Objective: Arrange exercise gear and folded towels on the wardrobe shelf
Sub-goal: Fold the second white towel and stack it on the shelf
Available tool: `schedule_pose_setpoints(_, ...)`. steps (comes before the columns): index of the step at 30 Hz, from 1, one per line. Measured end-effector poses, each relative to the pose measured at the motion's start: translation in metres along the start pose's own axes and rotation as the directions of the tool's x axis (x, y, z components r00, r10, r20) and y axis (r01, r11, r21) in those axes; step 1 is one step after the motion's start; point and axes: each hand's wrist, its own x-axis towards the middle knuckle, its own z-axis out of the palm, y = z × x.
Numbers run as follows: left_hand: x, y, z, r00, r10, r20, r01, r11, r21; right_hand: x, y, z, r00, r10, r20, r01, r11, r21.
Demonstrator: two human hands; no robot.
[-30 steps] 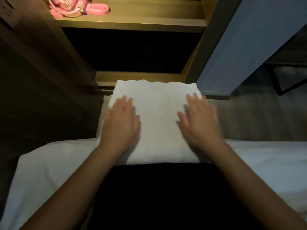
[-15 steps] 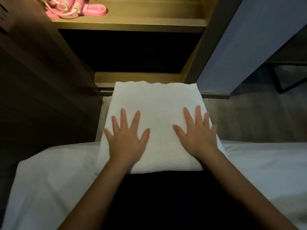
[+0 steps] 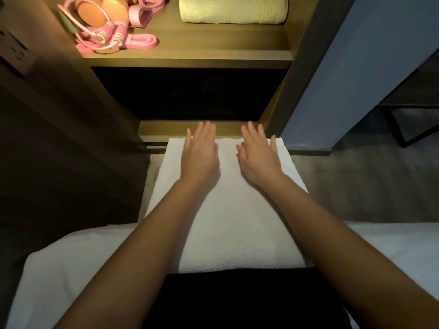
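A folded white towel point(image 3: 235, 217) lies in front of me, reaching from my lap to the wardrobe's lower edge. My left hand point(image 3: 199, 155) and my right hand point(image 3: 259, 157) lie flat on its far end, fingers straight and stretched past the far edge. On the lit wardrobe shelf point(image 3: 202, 51) a pink skipping rope point(image 3: 111, 36) and pink resistance bands point(image 3: 142, 13) sit at the left by an orange ball point(image 3: 92, 15). A folded pale yellow towel point(image 3: 232, 9) lies at the shelf's right.
Below the shelf is a dark open compartment point(image 3: 190, 93). A blue-grey wardrobe door point(image 3: 356, 74) stands open at the right. White bedding point(image 3: 59, 269) spreads on both sides of my lap. A wall socket point(image 3: 16, 53) is at the left.
Both hands slid forward along the white towel from its near half to its far edge. The view tilted up, showing more of the shelf and the yellow towel.
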Motion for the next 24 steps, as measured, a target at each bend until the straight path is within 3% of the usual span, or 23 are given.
schedule_pose_setpoints(3,0.003,-0.012,0.028,0.975,0.063,0.214,-0.08,0.994,0.075,0.005,0.012,0.025,0.981,-0.011,0.193,0.037,0.991,-0.132)
schedule_pose_setpoints(5,0.005,-0.021,0.033,0.96,-0.002,0.279,-0.031,0.993,0.113,0.009,0.02,0.032,0.973,0.044,0.224,-0.005,0.985,-0.174)
schedule_pose_setpoints(9,0.003,-0.032,0.029,0.91,-0.207,0.358,0.162,0.975,0.153,0.011,0.029,0.031,0.941,0.205,0.271,-0.168,0.974,-0.153)
schedule_pose_setpoints(13,0.002,-0.049,0.023,0.848,-0.371,0.378,0.366,0.927,0.088,0.011,0.044,0.026,0.895,0.335,0.296,-0.344,0.939,-0.022)
schedule_pose_setpoints(16,0.011,-0.062,0.022,0.73,-0.523,0.44,0.574,0.819,0.022,0.014,0.06,0.023,0.84,0.428,0.335,-0.484,0.869,0.102)
schedule_pose_setpoints(20,0.035,-0.083,0.017,0.57,-0.641,0.514,0.768,0.638,-0.056,0.029,0.074,0.009,0.71,0.545,0.447,-0.688,0.672,0.274)
schedule_pose_setpoints(24,0.046,-0.096,0.009,0.463,-0.609,0.644,0.885,0.36,-0.296,0.039,0.087,-0.001,0.612,0.551,0.567,-0.783,0.32,0.534)
